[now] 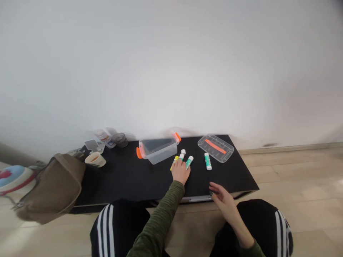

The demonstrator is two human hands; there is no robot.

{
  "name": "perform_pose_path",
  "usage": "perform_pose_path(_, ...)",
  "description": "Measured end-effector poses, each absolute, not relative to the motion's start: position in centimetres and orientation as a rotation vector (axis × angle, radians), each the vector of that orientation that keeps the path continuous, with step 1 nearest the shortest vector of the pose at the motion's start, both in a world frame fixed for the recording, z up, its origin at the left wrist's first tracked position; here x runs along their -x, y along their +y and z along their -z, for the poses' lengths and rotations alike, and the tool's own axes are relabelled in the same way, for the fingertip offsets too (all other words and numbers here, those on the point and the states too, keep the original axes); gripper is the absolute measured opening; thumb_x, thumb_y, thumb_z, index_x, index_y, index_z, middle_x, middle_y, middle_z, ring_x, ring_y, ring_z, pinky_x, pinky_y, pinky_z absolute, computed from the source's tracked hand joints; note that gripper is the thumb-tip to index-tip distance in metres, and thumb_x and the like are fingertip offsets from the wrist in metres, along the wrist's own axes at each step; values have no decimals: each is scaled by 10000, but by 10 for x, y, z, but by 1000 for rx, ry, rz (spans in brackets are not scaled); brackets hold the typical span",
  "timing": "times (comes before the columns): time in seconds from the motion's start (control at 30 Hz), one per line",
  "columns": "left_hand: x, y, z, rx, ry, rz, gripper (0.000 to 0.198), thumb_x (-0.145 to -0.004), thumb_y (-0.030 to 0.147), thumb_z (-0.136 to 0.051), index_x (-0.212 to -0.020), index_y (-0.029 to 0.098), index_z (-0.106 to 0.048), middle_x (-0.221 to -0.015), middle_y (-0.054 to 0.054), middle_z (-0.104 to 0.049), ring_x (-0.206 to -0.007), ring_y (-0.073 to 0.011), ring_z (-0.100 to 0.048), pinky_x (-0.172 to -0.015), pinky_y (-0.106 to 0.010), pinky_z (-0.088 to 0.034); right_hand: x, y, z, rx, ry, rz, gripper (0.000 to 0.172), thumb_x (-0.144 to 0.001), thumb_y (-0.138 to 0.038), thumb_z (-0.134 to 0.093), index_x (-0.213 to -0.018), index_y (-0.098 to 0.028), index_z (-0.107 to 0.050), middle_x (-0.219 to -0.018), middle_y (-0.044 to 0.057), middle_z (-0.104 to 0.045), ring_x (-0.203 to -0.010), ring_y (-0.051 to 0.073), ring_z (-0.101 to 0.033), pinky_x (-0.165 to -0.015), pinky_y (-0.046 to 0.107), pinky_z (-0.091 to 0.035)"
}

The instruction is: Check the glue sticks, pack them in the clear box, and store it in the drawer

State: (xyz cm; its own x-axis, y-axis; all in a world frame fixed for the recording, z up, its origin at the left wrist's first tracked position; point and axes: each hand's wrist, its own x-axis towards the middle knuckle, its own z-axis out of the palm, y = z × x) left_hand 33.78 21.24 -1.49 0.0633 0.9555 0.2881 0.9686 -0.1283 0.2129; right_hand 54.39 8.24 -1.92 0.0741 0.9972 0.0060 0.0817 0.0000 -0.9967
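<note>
My left hand (181, 172) reaches palm down over a cluster of glue sticks, its fingers bent onto them. A yellow glue stick (175, 159) lies by its outer fingers, a green-and-white glue stick (182, 156) under the middle ones, and another green glue stick (189, 162) by the thumb side. The fingertips partly hide the grip. A small white cap-like piece (183, 151) sits just behind. My right hand (223, 200) hovers at the table's front edge, fingers apart and holding nothing visible. Beyond it, a separate green glue stick (208, 161) lies on the table.
A clear lidless box (162, 154) with orange latches stands left of the glue sticks; its lid (226, 157) lies at right. Further left are a paper cup (95, 160), a white bottle (105, 138), a dark round container (119, 140) and a brown bag (57, 182). A wall backs the black table (128, 182).
</note>
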Motion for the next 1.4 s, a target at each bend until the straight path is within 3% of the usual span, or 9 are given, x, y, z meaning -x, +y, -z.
perform_pose_path(0.3,-349,216,18,2142,-2094,397,282,-798,304,-609,-1006,116,-637,-1072,-151,-575,-1060,-323,-498,-897,-451,-383,-555,79,25,1317,-1171,-1072,372,-806,-412,-660,-1117,-208,-671,-1107,131,-709,-1068,271,-673,-902,427,-565)
perform_pose_path(0.47,-380,216,10,2321,-1989,591,188,-863,199,-533,-1045,176,-576,-1081,-109,-557,-1070,-275,-498,-927,-422,-387,-559,76,22,1328,-1143,-1060,381,-806,-432,-653,-1111,-204,-675,-1115,135,-704,-1069,266,-668,-896,409,-564)
perform_pose_path(0.57,-413,224,5,2502,-2035,680,166,-903,253,-508,-1051,187,-542,-1087,-94,-555,-1069,-234,-527,-924,-357,-410,-564,73,18,1338,-1154,-1064,375,-813,-418,-646,-1125,-212,-671,-1128,127,-701,-1078,261,-662,-922,411,-550)
perform_pose_path(0.7,-450,238,3,2554,-2395,485,454,-857,481,-570,-1147,145,-475,-1195,-151,-535,-1122,-273,-554,-883,-346,-446,-574,68,16,1351,-1155,-1063,368,-813,-415,-654,-1124,-220,-672,-1132,125,-702,-1081,271,-661,-934,421,-543)
perform_pose_path(0.77,-459,244,3,2564,-2504,337,541,-835,503,-583,-1195,125,-442,-1219,-177,-542,-1134,-294,-569,-871,-353,-456,-579,66,16,1354,-1137,-1058,370,-810,-427,-663,-1116,-219,-673,-1125,128,-706,-1081,278,-662,-934,426,-544)
perform_pose_path(1.1,-430,226,2,2596,-2501,230,338,-794,293,-592,-1081,123,-536,-1088,-180,-649,-1063,-306,-635,-851,-357,-458,-573,88,26,1306,-1173,-1042,379,-819,-455,-651,-1106,-209,-669,-1106,133,-713,-1050,274,-675,-879,418,-570)
perform_pose_path(1.23,-389,190,5,2589,-2499,437,211,-809,278,-567,-974,148,-573,-981,-128,-685,-952,-254,-668,-774,-302,-450,-550,137,25,1315,-1260,-970,314,-820,-422,-631,-1047,-212,-682,-1060,108,-728,-997,254,-691,-889,418,-563)
perform_pose_path(1.4,-332,128,15,2521,-2604,1136,129,-802,220,-561,-921,175,-581,-819,-44,-692,-742,-164,-657,-662,-236,-430,-494,225,6,1568,-1560,-758,255,-892,-321,-491,-1048,-234,-673,-1057,62,-722,-987,197,-674,-895,342,-527)
